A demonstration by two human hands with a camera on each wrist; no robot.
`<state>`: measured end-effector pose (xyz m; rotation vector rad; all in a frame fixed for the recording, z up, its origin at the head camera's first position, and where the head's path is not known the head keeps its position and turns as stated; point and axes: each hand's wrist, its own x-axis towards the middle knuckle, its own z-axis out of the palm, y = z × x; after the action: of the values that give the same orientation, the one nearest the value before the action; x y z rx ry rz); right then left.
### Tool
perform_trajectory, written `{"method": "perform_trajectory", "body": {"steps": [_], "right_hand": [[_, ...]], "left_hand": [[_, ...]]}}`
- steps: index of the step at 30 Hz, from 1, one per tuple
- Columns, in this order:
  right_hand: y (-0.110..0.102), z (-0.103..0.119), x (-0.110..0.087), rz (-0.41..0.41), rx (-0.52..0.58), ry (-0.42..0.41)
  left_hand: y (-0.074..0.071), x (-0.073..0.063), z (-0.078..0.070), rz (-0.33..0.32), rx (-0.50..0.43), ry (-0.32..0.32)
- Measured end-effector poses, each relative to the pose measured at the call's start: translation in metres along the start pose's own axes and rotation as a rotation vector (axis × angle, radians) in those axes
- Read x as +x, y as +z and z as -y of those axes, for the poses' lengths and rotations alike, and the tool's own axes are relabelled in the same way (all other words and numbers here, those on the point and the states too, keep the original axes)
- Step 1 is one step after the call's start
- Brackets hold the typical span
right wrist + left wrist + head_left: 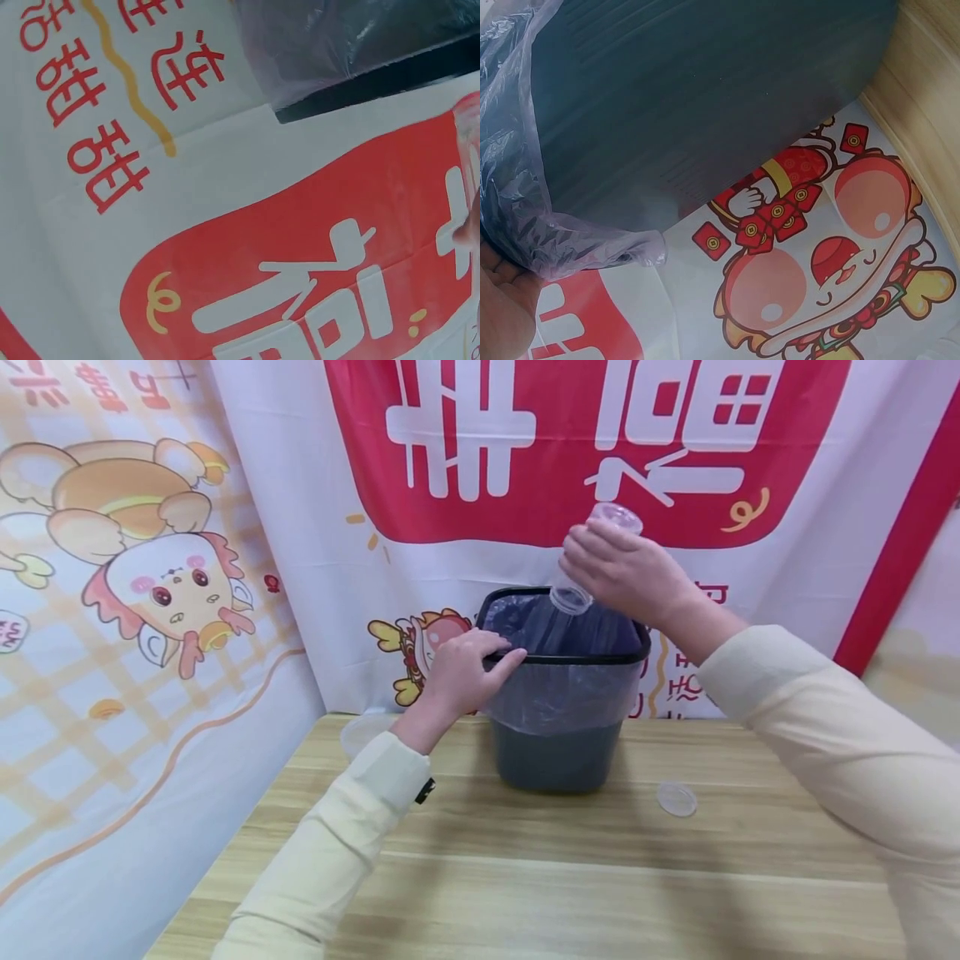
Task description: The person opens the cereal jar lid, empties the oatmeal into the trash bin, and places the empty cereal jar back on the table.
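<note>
Right hand [626, 568] holds a clear jar [572, 599] above a lined bin [555, 760]

The right hand's fingers wrap around the middle of the jar, which tilts, its lower end leaning left over the bin's opening and its upper end showing beyond the fingers. In the right wrist view only a strip of jar and a bit of finger show at the edge.

The left hand [467, 675] grips the bin's black rim [577, 658] at the near left, fingers bent over it and thumb lying along the front. A translucent bag [562, 697] lines the bin and folds down outside over its upper part.

The bin stands upright on the wooden table [600, 893]. To its right, near but apart, a clear round lid [677, 799] lies on the wood. Left of the bin is a clear item [363, 732], partly hidden by the left forearm; its kind is hard to tell. A printed cloth [292, 502] hangs behind.
</note>
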<state>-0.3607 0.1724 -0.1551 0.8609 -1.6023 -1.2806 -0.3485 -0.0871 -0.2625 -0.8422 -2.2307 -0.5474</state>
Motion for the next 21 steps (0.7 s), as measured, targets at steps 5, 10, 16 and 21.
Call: {"method": "perform_trajectory", "body": {"steps": [5, 10, 16, 21], "right_hand": [[0.0007, 0.0003, -0.0017, -0.001, -0.049, -0.133], [-0.0003, -0.0007, -0.0025, 0.018, -0.034, -0.113], [0.0019, 0.0023, -0.0044, 0.005, -0.077, -0.185], [0.0045, 0.0082, -0.0078, 0.008, -0.059, -0.236]], "left_hand": [[-0.0008, 0.0002, -0.0016, 0.005, 0.002, -0.005], [-0.0010, 0.0003, -0.0015, -0.004, 0.006, 0.003], [0.0000, 0.0007, -0.0014, -0.003, 0.009, 0.009], [0.0007, 0.0007, -0.0013, -0.003, 0.009, 0.003]]}}
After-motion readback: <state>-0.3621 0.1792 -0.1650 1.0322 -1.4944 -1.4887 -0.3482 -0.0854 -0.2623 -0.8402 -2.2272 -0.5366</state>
